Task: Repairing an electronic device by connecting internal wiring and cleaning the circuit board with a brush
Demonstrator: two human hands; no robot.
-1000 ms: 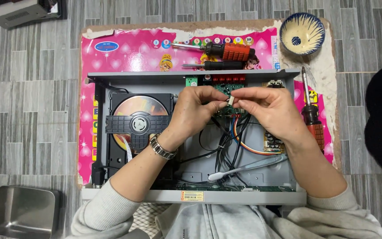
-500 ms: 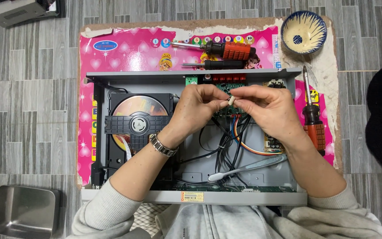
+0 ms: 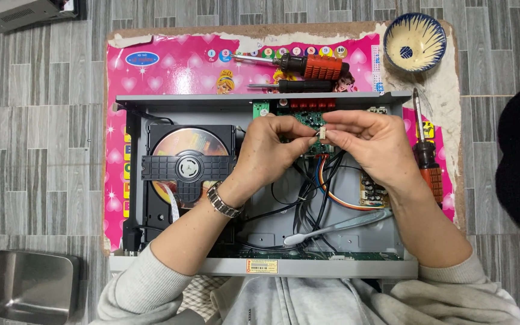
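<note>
An opened grey disc player [image 3: 260,268] lies on a pink board on a low table. Its disc tray with a shiny disc [image 3: 186,157] sits at the left, and a green circuit board [image 3: 309,148] at the back middle. Both hands meet over that board. My right hand [image 3: 375,147] pinches a small white wire connector [image 3: 322,133] between thumb and forefinger. My left hand [image 3: 271,151], with a metal watch on the wrist, has its fingertips closed on the wires just left of the connector. Orange, blue and black wires [image 3: 326,192] loop down from there.
A white toothbrush [image 3: 338,227] lies inside the case at the front. Two screwdrivers [image 3: 308,67] with orange-black handles rest behind the player and a third [image 3: 427,162] at its right. A blue-patterned bowl [image 3: 415,35] stands at the back right. A steel tin [image 3: 30,287] sits on the floor at left.
</note>
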